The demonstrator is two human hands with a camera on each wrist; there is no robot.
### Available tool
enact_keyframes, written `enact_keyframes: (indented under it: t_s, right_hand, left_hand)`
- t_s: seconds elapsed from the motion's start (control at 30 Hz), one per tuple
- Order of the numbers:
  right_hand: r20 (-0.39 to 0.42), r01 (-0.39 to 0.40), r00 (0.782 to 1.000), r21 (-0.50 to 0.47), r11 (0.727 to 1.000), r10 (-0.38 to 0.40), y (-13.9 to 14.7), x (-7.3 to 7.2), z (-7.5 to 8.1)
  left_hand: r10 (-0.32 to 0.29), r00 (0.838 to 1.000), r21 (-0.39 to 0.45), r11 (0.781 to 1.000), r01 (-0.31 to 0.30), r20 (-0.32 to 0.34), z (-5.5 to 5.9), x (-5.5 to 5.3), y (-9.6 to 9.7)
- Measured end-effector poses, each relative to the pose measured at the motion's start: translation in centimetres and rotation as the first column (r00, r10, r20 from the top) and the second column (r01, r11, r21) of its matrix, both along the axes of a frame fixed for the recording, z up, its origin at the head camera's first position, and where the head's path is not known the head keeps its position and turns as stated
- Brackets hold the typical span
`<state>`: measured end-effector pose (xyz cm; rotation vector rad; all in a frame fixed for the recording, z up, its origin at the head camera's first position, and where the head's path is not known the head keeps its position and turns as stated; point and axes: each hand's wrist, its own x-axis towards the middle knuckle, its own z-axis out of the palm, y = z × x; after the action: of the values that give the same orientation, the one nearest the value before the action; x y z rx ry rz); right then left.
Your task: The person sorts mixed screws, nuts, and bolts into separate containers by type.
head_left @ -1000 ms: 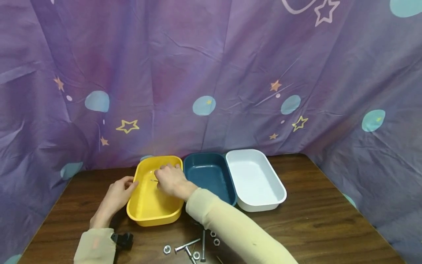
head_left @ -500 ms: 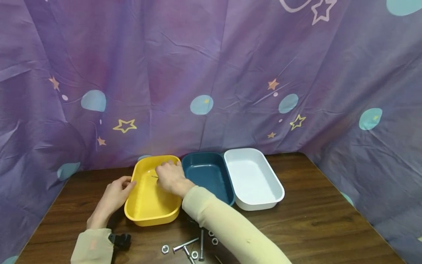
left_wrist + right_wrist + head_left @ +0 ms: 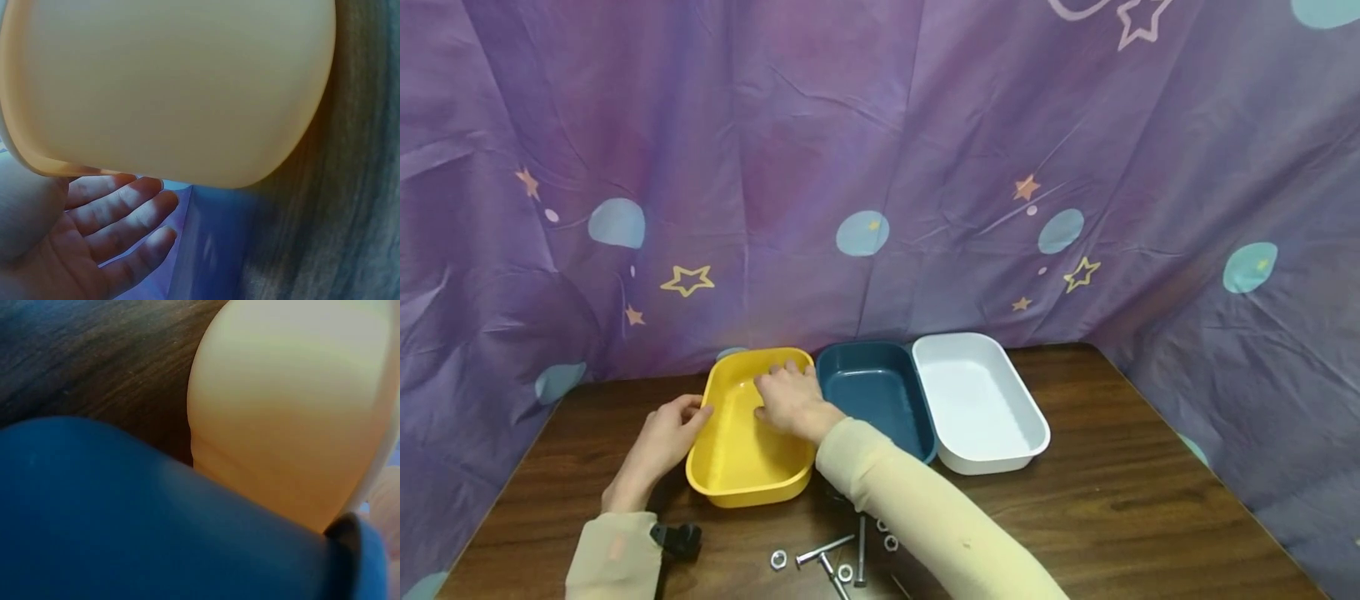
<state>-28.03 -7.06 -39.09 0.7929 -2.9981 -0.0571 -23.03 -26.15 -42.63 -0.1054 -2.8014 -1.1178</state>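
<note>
My right hand [image 3: 790, 402] reaches down into the far half of the yellow tray [image 3: 737, 467], its fingertips hidden behind the back of the hand. I cannot tell whether it holds anything. At the tray's left rim is my left hand [image 3: 662, 437], with the thumb at the edge. Its fingers [image 3: 134, 219] stay loosely extended along the outside of the wall in the left wrist view. In the right wrist view, only a sliver of hand shows at the right edge, beyond the tray walls.
A dark blue tray [image 3: 872, 396] stands right beside the yellow one, and a white tray [image 3: 992, 462] beside that. Several bolts [image 3: 861, 554] and nuts [image 3: 778, 560] lie on the wooden table [image 3: 1120, 500] near its front. A purple curtain [image 3: 805, 167] hangs behind.
The thin metal piece that stuck out left of my right hand is no longer visible. The right hand's fingers appear slightly more spread; my left hand keeps its place at the rim.
</note>
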Motion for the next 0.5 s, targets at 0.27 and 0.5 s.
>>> enact_keyframes:
  t_s: [0.27, 0.5]
  right_hand:
    - [0.03, -0.008, 1.0, 0.016, 1.0, 0.007, 0.6, 0.4, 1.0]
    - [0.021, -0.065, 0.998, 0.032, 0.997, 0.064, 1.5, 1.0, 2.4]
  left_hand:
    - [-0.004, 1.0, -0.002, 1.0, 0.004, 0.005, 0.1, -0.1, 0.1]
    - [-0.001, 1.0, -0.011, 1.0, 0.001, -0.015, -0.1, -0.1, 0.0]
